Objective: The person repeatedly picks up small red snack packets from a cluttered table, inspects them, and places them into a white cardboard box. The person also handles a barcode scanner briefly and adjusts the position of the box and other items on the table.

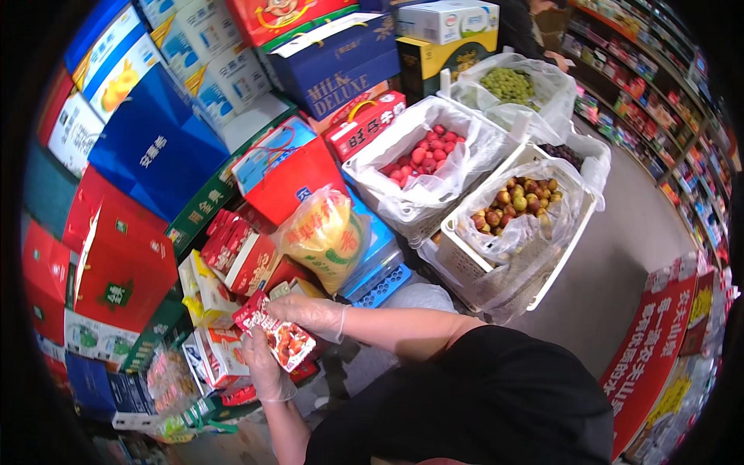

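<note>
My left hand and my right hand both wear thin, clear plastic gloves. Between them is a red snack packet with food pictured on its printed front. My left hand grips its near-left edge, while my right fingers hold the upper part. Just beyond, an open display carton has red packets sticking out of its top. A yellow-and-white carton and an orange-and-white carton lie close to my left hand. Past my right hand stands a full, clear printed plastic bag with yellowish contents.
White crates hold red fruit, jujubes and green grapes in plastic liners. Gift boxes, including a blue one and a red one, are stacked at left. A person is near the shelves.
</note>
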`<state>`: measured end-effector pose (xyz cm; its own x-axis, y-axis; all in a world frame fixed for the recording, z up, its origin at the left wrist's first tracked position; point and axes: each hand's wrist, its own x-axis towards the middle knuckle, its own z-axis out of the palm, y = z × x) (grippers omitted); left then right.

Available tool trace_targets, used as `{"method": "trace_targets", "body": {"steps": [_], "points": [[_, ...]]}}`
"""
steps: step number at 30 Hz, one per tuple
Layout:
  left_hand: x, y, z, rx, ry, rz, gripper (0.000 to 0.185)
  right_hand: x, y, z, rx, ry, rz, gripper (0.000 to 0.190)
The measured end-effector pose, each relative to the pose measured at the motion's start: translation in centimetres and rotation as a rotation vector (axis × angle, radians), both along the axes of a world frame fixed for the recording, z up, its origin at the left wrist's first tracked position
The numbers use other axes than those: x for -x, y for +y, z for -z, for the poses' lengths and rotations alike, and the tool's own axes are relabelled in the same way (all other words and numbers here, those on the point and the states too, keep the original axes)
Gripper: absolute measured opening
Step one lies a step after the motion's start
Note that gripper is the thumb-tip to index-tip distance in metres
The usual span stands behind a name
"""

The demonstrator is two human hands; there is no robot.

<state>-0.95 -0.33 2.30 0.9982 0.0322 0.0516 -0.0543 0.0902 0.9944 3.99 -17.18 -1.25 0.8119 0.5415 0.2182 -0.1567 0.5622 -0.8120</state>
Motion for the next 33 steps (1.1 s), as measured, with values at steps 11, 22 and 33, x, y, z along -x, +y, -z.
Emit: {"method": "trace_targets", "body": {"steps": [11,22,33], "points": [[0.6,0.1,-0.1,0.065,0.060,0.053,0.034,0.5,0.0,-1.8,0.079,0.172,-0.069,0.044],[0.9,1.1,0.0,0.036,0.046,0.066,0.032,-0.5,0.6,-0.3,0.155,0.122,0.105,0.033],[1.5,5.4,2.6,-0.315,-0.019,-0.030,0.027,0.3,0.1,-0.5,0.389,-0.044,-0.200,0.032]]}}
